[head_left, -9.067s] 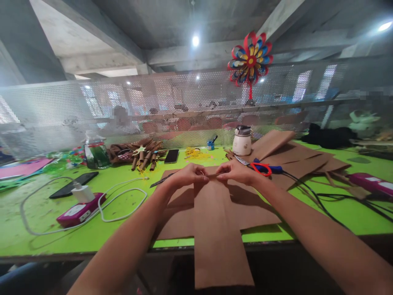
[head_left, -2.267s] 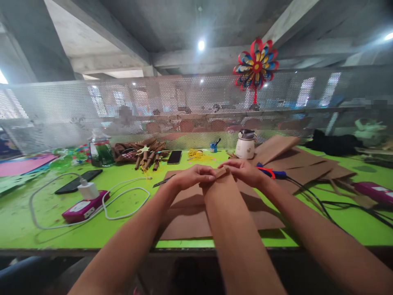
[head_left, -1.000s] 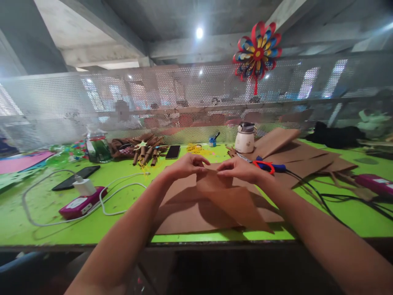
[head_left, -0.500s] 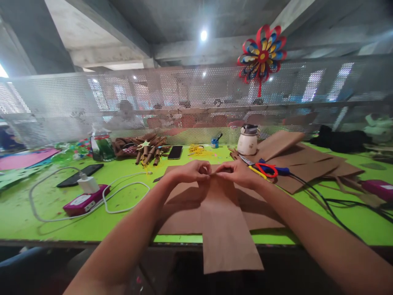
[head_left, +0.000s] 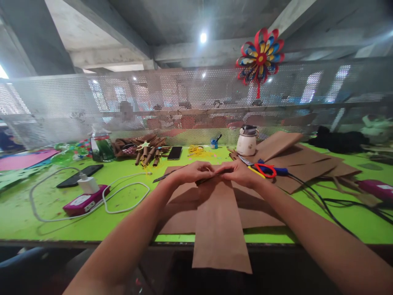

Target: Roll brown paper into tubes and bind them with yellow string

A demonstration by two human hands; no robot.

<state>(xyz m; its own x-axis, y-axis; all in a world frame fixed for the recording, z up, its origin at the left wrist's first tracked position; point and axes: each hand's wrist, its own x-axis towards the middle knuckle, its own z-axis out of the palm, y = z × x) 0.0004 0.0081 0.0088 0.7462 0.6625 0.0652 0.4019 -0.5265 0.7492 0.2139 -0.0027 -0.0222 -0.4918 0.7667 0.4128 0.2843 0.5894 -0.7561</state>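
Head view: left hand (head_left: 198,171) and right hand (head_left: 233,171) both pinch the far end of a brown paper strip (head_left: 219,229), fingers nearly closed, hands close together. That end is folded over in the fingers. Strip runs toward the wearer, lower end hanging past the front edge of the tabletop (head_left: 39,211). Under it, brown sheets (head_left: 181,219) lie flat near the middle of the front edge.

Just right of the right hand: red-handled scissors (head_left: 266,169), with a blue-handled tool (head_left: 282,171) beside them, black cord off toward the right edge. Brown paper pile (head_left: 307,162) behind those; lidded cup (head_left: 246,144) at its left side, toward the back edge.

Along the back edge, left to right: green bottle (head_left: 103,147), rolled brown tubes (head_left: 149,153), phone (head_left: 175,153), yellow shreds (head_left: 196,151), blue jar (head_left: 214,144). Left part of the tabletop: purple power strip (head_left: 81,204), white charger (head_left: 89,184) plugged in, dark flat device (head_left: 79,176) behind.
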